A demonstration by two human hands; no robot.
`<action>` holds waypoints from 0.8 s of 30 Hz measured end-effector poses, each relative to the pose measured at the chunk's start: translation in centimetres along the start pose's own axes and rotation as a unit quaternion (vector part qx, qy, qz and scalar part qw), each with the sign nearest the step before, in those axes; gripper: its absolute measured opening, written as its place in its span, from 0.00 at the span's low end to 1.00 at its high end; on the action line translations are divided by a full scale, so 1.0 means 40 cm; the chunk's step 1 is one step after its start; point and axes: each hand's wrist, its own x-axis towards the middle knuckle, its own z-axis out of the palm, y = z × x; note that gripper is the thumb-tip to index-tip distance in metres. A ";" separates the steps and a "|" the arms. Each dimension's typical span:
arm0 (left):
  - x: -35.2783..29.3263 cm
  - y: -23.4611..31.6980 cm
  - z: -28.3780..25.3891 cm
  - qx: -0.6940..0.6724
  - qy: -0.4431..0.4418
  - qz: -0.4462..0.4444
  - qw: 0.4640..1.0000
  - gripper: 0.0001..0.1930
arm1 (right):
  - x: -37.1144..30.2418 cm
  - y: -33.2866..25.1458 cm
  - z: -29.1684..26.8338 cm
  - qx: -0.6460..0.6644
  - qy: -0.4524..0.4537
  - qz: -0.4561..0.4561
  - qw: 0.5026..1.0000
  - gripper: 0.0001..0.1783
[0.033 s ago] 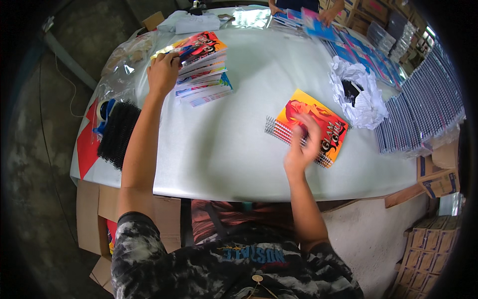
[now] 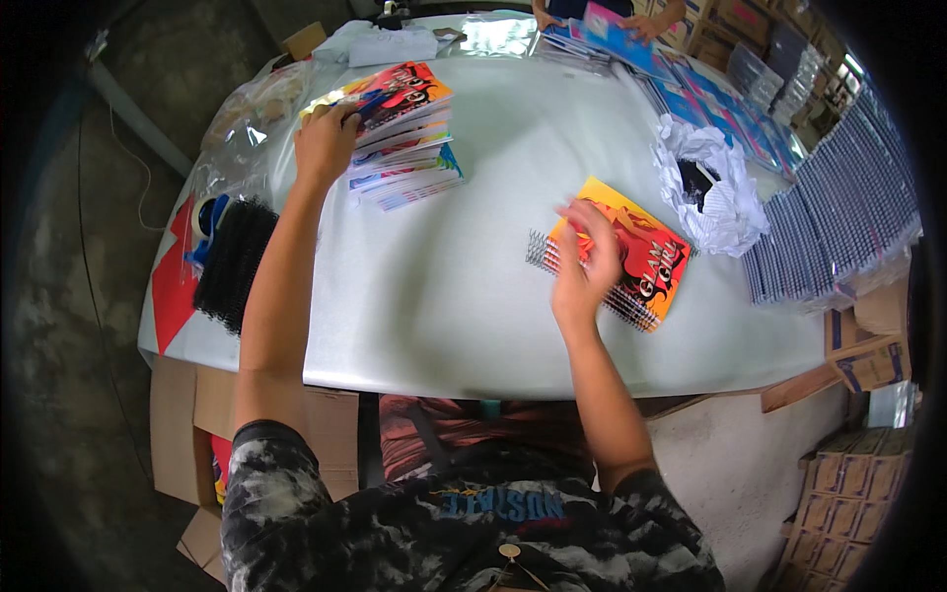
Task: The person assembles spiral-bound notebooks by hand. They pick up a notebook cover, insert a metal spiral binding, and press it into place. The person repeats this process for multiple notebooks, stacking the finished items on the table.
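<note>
My left hand (image 2: pixel 327 145) is at the left edge of a fanned stack of notebooks (image 2: pixel 406 153), with its fingers curled down. A dark blue object (image 2: pixel 371 102) shows on the top cover beside the fingers; I cannot make out what they grip. To the right, a small pile of spiral notebooks (image 2: pixel 646 237) with red and yellow covers lies tilted on the table, wire coils toward me. Over its left part hovers my right hand (image 2: pixel 589 261), a little blurred, thumb and fingers apart with nothing between them.
Black plastic coils (image 2: pixel 235 264) stand at the left beside a tape dispenser (image 2: pixel 207 222). Crumpled white paper (image 2: pixel 715 187) sits at the right, before a tall stack of spiral-bound notebooks (image 2: pixel 834 232). Across the white table (image 2: pixel 473 326), another person's hands (image 2: pixel 643 27) handle blue covers.
My right hand has shifted slightly left over the notebook pile, uncovering more of the top cover. My left hand has barely moved. Across the table, the other person's blue cover has shifted.
</note>
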 end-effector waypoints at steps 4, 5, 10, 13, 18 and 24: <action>0.049 -0.074 -0.006 -0.096 0.050 -0.091 0.990 0.13 | 0.154 -0.061 0.181 0.234 -0.118 0.175 0.949 0.15; 0.065 -0.116 -0.003 -0.150 0.088 -0.150 0.973 0.11 | 0.163 -0.115 0.187 0.281 -0.161 0.099 0.941 0.21; 0.052 -0.150 0.092 -0.481 0.058 -0.403 0.776 0.14 | 0.069 -0.459 0.126 0.558 -0.383 -0.103 0.729 0.32; -0.031 -0.238 0.056 -0.537 -0.033 -0.457 0.708 0.26 | 0.032 -0.506 0.141 0.631 -0.449 -0.112 0.623 0.32; 0.014 -0.179 0.047 -0.706 -0.209 -0.516 0.439 0.37 | 0.021 -0.517 0.133 0.612 -0.460 -0.118 0.633 0.32; 0.032 -0.146 0.021 -0.666 -0.226 -0.435 0.562 0.25 | 0.024 -0.525 0.098 0.600 -0.465 -0.119 0.640 0.32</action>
